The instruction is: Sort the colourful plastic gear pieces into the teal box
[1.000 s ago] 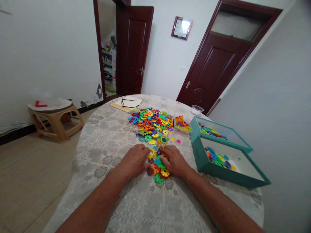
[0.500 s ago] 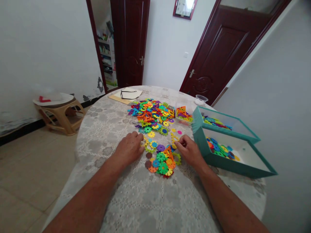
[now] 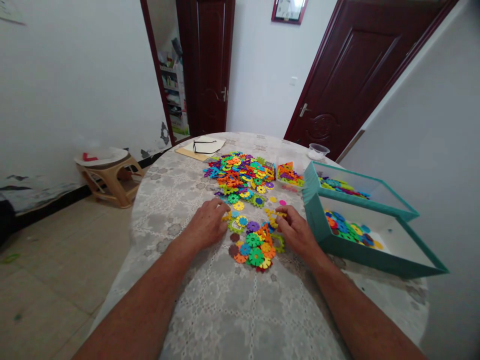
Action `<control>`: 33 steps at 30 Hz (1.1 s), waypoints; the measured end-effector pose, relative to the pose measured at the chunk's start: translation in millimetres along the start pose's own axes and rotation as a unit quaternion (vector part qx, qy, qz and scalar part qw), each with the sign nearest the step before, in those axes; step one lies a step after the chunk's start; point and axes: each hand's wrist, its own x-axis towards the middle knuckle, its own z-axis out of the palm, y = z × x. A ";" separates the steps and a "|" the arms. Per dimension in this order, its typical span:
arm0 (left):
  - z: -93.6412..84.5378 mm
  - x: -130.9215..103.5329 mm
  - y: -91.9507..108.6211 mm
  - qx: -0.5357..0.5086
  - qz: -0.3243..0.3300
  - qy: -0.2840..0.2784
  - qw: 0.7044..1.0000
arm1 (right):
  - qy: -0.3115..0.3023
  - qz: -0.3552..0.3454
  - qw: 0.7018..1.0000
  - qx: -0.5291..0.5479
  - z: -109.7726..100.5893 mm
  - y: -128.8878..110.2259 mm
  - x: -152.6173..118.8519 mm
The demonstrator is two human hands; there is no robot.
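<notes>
My left hand [image 3: 210, 223] rests on the tablecloth with its fingers curled around a yellow plastic piece [image 3: 226, 216], partly hidden by the fingertips. Across from it, my right hand [image 3: 295, 227] has thumb and forefinger on another yellow plastic piece [image 3: 271, 216]. Between and below the hands lies a small heap of toothed plastic discs, with a green disc [image 3: 256, 257] in front and a purple disc [image 3: 252, 226] behind. Farther back spreads a larger pile of mixed coloured plastic pieces [image 3: 240, 172].
At right stand two teal boxes, the near box [image 3: 386, 260] and the far box [image 3: 390, 192], holding more pieces. A clear tub [image 3: 290, 182] of pieces sits beside the pile. Glasses [image 3: 205, 147] lie on paper at the back left. A small bowl [image 3: 318, 150] stands at the back right.
My right thumb and forefinger have parted and moved onto the yellow piece beside them. My left hand stays nearly in place. The view has swung slightly left.
</notes>
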 end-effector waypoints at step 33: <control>-5.5 5.9 5.9 -0.140 -0.091 0.046 0.985 | -0.165 -0.125 0.940 -0.270 -13.3 -23.5 -6.5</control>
